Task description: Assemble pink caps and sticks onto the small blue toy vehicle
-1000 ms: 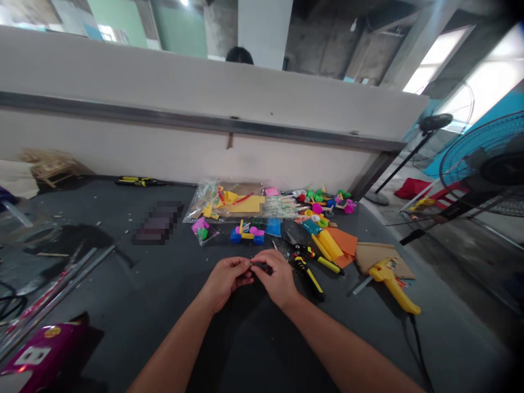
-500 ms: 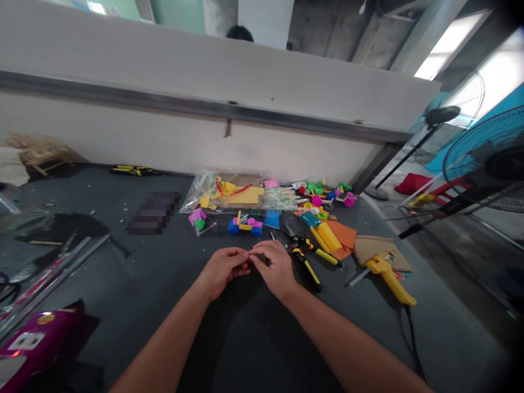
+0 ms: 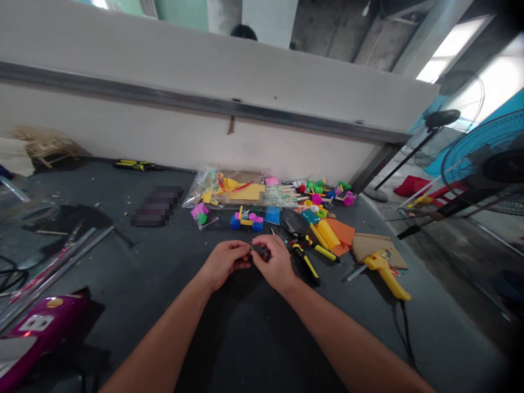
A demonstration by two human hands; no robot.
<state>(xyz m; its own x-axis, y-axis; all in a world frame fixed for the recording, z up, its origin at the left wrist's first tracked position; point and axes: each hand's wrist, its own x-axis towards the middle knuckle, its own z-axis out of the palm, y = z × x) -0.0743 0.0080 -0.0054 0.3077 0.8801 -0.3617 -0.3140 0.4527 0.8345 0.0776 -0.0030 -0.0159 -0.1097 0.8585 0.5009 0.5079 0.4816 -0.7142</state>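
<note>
My left hand (image 3: 226, 263) and my right hand (image 3: 275, 263) meet fingertip to fingertip above the dark table (image 3: 233, 338). The left thumb and fingers pinch something too small to make out, maybe with a greenish tint. My right thumb touches the same spot, and its forefinger is lifted slightly apart. Just beyond the hands sits a small blue, pink and yellow wheeled piece (image 3: 246, 219). Right of my right hand lie yellow-and-black pliers (image 3: 306, 263) and a second cutting tool (image 3: 315, 245) with matching handles.
A yellow glue gun (image 3: 387, 273) rests on the right, near cardboard (image 3: 374, 244). Clear bags (image 3: 225, 188) and colourful plastic parts (image 3: 323, 191) line the back. A blurred dark object (image 3: 158, 206), rods (image 3: 61, 267) and a purple device (image 3: 45, 333) are on the left.
My right forefinger has lifted away from the left fingertips, opening a small gap between the hands. The view has shifted slightly; the tabletop things have stayed put.
</note>
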